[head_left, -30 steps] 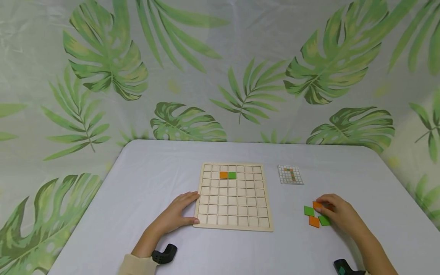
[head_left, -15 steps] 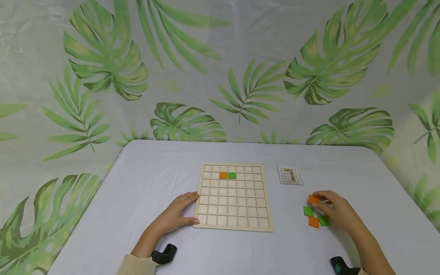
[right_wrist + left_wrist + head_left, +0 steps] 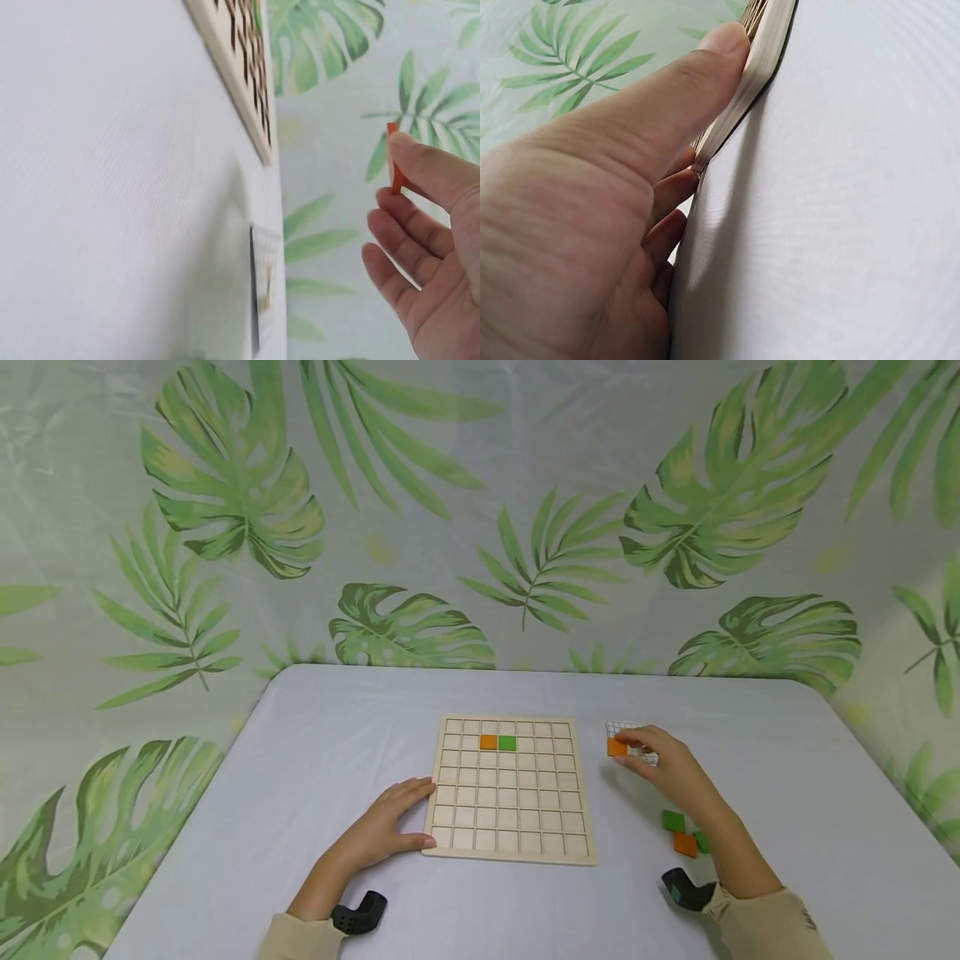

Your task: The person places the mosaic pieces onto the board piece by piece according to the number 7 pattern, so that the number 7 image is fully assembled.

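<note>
My left hand [image 3: 393,820] rests against the left side of a wooden grid board [image 3: 510,860], thumb on the rim near the front corner and fingertips on the edge farther up. In the left wrist view the thumb lies over the rim [image 3: 761,71]. One orange tile [image 3: 488,742] and one green tile [image 3: 507,743] sit side by side in the board's second row from the back. My right hand [image 3: 663,762] pinches another orange tile [image 3: 617,747] between thumb and fingers. In the right wrist view that tile is held up off the table, seen nearly edge-on.
Under the right hand, a small grid card [image 3: 617,727] is partly covered. A green tile [image 3: 672,820], an orange tile [image 3: 685,844] and a partly hidden green tile [image 3: 702,841] lie by the right forearm. A leaf-patterned cloth [image 3: 405,527] hangs behind the white table [image 3: 337,710].
The right hand has lifted the orange tile from the loose group and carried it left and away from me, over the card. My left hand and the board have stayed put.
</note>
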`<state>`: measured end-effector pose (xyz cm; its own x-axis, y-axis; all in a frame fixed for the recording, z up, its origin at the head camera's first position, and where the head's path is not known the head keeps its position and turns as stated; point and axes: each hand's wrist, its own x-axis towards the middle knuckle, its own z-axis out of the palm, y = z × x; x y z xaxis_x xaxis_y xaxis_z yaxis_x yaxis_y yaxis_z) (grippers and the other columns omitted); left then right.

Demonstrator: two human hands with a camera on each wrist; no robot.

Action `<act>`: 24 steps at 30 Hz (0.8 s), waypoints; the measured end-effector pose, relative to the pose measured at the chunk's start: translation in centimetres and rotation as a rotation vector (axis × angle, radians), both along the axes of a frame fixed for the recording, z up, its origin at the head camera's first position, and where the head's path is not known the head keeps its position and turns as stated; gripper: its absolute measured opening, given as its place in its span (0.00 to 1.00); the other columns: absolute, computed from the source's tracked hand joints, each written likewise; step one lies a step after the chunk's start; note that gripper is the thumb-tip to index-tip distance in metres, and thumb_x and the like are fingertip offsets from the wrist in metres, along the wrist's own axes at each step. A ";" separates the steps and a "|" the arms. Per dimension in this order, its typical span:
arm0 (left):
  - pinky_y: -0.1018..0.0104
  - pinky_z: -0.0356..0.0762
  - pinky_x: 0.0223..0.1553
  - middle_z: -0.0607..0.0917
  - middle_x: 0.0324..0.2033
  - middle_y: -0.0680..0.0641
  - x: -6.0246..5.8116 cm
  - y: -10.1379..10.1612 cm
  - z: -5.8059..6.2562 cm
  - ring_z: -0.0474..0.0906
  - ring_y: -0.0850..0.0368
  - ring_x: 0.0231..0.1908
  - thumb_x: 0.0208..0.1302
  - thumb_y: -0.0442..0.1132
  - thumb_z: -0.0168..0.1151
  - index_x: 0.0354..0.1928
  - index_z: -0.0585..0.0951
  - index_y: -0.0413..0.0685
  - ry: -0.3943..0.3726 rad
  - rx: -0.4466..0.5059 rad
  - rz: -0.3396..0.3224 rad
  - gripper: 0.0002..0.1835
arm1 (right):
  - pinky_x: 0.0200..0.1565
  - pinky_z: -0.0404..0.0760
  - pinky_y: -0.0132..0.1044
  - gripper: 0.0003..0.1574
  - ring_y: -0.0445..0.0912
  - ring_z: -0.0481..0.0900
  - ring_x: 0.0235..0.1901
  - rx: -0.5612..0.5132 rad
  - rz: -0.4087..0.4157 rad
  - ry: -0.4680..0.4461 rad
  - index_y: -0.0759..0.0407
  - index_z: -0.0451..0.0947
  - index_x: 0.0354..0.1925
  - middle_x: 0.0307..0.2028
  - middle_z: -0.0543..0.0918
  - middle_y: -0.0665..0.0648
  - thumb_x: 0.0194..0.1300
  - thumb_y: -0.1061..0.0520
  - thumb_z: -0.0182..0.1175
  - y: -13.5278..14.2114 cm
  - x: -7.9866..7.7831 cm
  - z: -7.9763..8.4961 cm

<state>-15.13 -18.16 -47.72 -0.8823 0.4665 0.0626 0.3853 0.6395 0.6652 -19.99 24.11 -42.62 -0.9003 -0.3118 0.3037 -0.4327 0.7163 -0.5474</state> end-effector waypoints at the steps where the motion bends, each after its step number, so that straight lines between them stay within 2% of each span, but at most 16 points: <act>1: 0.50 0.44 0.63 0.62 0.64 0.47 0.0 0.0 0.0 0.50 0.46 0.64 0.45 0.57 0.66 0.64 0.64 0.46 0.000 0.002 -0.001 0.44 | 0.41 0.76 0.48 0.21 0.53 0.74 0.40 -0.013 0.011 0.002 0.61 0.75 0.48 0.43 0.77 0.57 0.54 0.61 0.64 -0.6 -0.4 0.1; 6: 0.51 0.43 0.64 0.62 0.63 0.47 0.0 0.0 0.0 0.50 0.46 0.64 0.45 0.57 0.66 0.64 0.64 0.46 0.005 0.003 -0.005 0.44 | 0.44 0.75 0.47 0.22 0.53 0.74 0.42 -0.067 0.069 -0.001 0.63 0.74 0.49 0.43 0.77 0.58 0.56 0.60 0.63 -3.8 -2.0 0.6; 11: 0.51 0.43 0.64 0.62 0.64 0.47 -0.1 0.0 -0.1 0.51 0.46 0.64 0.46 0.57 0.66 0.64 0.64 0.46 0.012 0.000 -0.009 0.44 | 0.44 0.75 0.47 0.23 0.54 0.74 0.42 -0.077 0.096 -0.004 0.65 0.74 0.49 0.42 0.77 0.59 0.56 0.58 0.63 -6.8 -3.4 0.4; 17: 0.51 0.43 0.64 0.62 0.63 0.48 -0.1 0.0 -0.1 0.51 0.46 0.64 0.45 0.58 0.66 0.64 0.64 0.47 0.009 0.004 -0.005 0.44 | 0.44 0.76 0.43 0.20 0.52 0.75 0.42 -0.105 0.090 -0.077 0.64 0.75 0.47 0.43 0.77 0.59 0.56 0.59 0.63 -9.3 -4.9 -1.3; 21: 0.49 0.45 0.63 0.63 0.63 0.48 -0.1 0.0 -0.2 0.51 0.46 0.64 0.45 0.59 0.66 0.64 0.64 0.47 0.003 0.009 0.002 0.44 | 0.45 0.76 0.42 0.19 0.50 0.75 0.42 -0.132 0.073 -0.173 0.62 0.76 0.46 0.43 0.77 0.57 0.56 0.58 0.63 -10.0 -5.6 -2.5; 24: 0.49 0.44 0.63 0.63 0.63 0.47 -0.1 0.0 -0.2 0.51 0.45 0.64 0.45 0.59 0.66 0.64 0.64 0.47 0.003 0.007 0.004 0.44 | 0.45 0.76 0.41 0.19 0.49 0.75 0.42 -0.116 0.089 -0.199 0.62 0.76 0.46 0.42 0.77 0.56 0.57 0.55 0.62 -10.2 -5.9 -3.2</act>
